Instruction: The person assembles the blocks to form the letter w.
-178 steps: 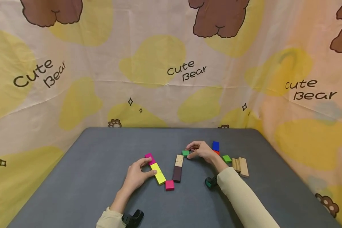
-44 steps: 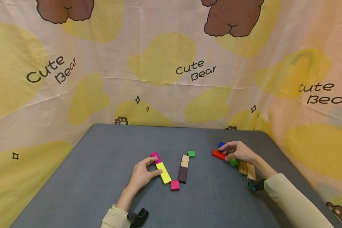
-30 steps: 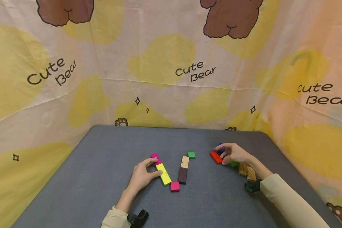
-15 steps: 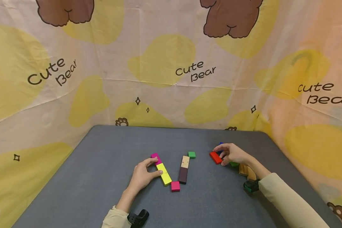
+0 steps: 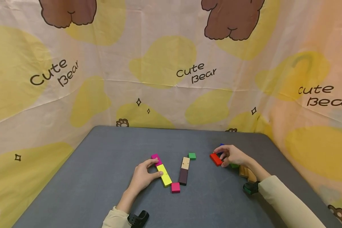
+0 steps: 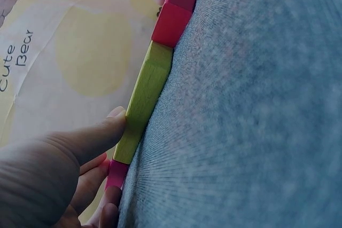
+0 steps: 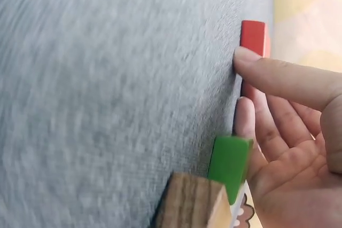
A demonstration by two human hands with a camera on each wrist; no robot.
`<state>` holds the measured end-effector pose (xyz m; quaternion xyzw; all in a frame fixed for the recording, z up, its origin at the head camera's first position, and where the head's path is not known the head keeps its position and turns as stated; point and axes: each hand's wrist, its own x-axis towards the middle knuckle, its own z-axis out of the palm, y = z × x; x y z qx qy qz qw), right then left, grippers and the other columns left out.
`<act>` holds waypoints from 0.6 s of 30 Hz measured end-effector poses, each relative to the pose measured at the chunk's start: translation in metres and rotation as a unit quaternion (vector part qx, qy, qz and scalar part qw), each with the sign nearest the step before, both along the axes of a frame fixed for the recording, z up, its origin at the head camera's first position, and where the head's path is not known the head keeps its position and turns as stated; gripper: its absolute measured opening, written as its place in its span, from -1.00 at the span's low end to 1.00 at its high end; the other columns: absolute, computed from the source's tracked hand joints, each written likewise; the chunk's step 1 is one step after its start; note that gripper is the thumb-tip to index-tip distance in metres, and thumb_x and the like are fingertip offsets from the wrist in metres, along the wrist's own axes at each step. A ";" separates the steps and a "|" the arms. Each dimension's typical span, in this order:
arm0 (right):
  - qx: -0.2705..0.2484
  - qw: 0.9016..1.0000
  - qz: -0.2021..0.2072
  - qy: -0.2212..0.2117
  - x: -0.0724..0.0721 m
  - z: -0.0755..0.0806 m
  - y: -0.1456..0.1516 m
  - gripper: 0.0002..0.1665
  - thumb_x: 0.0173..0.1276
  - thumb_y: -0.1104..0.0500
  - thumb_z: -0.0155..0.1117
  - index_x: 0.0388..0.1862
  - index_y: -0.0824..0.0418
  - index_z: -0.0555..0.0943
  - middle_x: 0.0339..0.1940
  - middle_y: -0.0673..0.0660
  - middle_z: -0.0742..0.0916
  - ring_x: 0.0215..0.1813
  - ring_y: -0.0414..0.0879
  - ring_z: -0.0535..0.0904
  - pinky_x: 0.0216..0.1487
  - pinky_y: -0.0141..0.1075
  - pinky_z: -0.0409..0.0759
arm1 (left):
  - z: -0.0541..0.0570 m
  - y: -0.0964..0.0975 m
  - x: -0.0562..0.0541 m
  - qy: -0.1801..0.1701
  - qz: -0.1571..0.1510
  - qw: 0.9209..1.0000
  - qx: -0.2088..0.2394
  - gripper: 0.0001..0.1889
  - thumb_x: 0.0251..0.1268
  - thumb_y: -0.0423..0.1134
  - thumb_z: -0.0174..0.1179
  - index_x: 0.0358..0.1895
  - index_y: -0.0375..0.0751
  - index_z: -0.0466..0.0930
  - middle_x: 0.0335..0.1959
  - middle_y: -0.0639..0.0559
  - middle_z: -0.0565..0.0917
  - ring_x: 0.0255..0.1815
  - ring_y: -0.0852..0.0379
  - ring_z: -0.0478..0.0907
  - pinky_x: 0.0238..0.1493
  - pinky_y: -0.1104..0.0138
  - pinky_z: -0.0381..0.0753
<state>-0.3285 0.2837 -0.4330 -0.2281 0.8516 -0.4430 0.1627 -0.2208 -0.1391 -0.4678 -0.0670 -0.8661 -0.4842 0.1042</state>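
Observation:
My left hand point(image 5: 142, 176) rests along a slanted row of blocks. Its thumb touches the yellow piece point(image 5: 166, 181) and its forefinger lies on the magenta block point(image 5: 155, 156). At the row's near end sits a pinkish-red block point(image 5: 175, 188). A second row, a dark brown block point(image 5: 183, 177) and a pale wooden one point(image 5: 185, 162), rises from there to a small green block point(image 5: 192, 156). Further right, my right hand point(image 5: 234, 155) holds a red block point(image 5: 215, 159) by thumb and fingertips, low at the tabletop. In the right wrist view the thumb partly covers the red block point(image 7: 254, 34).
Behind the right hand a blue block point(image 5: 222, 144) is mostly hidden. Beside and below that hand lie another green block point(image 7: 228, 165) and wooden blocks point(image 5: 243, 171). All stand on a grey table point(image 5: 125, 142), with a printed curtain point(image 5: 148, 69) behind it.
Since the oldest frame, the right hand has left the small green block for the red one. The red block has turned and shifted slightly left, away from the blue block. The left hand stays put.

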 end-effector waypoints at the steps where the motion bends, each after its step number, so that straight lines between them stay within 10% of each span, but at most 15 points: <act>1: 0.000 1.000 -0.003 -0.001 0.000 -0.001 -0.001 -0.26 0.00 0.47 0.51 0.23 0.34 0.53 0.19 0.28 0.59 -0.09 0.10 0.57 -0.25 -0.15 0.66 | 0.000 0.000 0.000 -0.001 0.001 1.000 -0.001 -0.44 0.02 -0.21 0.53 0.16 -0.20 0.63 0.10 -0.13 0.65 0.25 -0.12 0.48 0.22 -0.09 0.39; 18: -0.086 0.996 -0.037 -0.007 0.032 0.011 -0.028 -0.16 -0.04 0.37 0.60 0.29 0.30 0.49 0.18 0.32 0.59 -0.02 0.15 0.61 -0.06 -0.18 0.65 | 0.000 0.000 -0.002 -0.008 0.002 1.000 0.002 -0.44 0.02 -0.22 0.53 0.16 -0.20 0.62 0.11 -0.14 0.64 0.26 -0.12 0.47 0.24 -0.09 0.37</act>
